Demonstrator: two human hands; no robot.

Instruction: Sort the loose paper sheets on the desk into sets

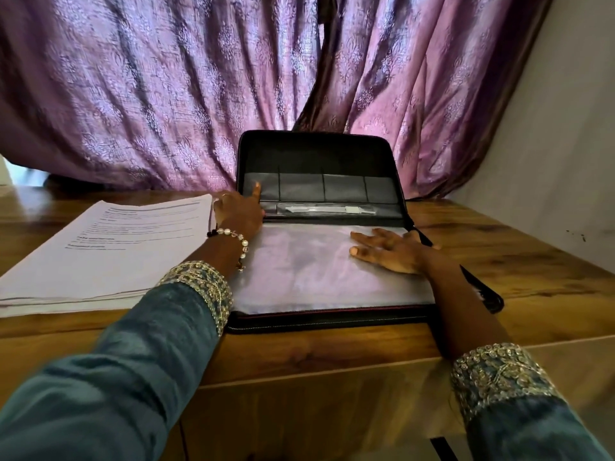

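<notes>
A stack of printed white paper sheets [109, 251] lies on the left of the wooden desk [519, 261]. An open black zip folder [316, 154] stands in the middle, lid upright against the curtain, with clear plastic sleeves [299, 271] lying flat in its base. My left hand [238, 212] rests at the folder's left hinge, index finger pointing up on the lid's pocket, holding nothing. My right hand [389, 249] lies flat, fingers spread, on the right part of the plastic sleeves.
A purple patterned curtain [166, 94] hangs right behind the desk. A pale wall [549, 161] closes the right side. The folder lid has several pockets and a clear strip pocket [327, 209]. A black strap [482, 291] lies at the folder's right.
</notes>
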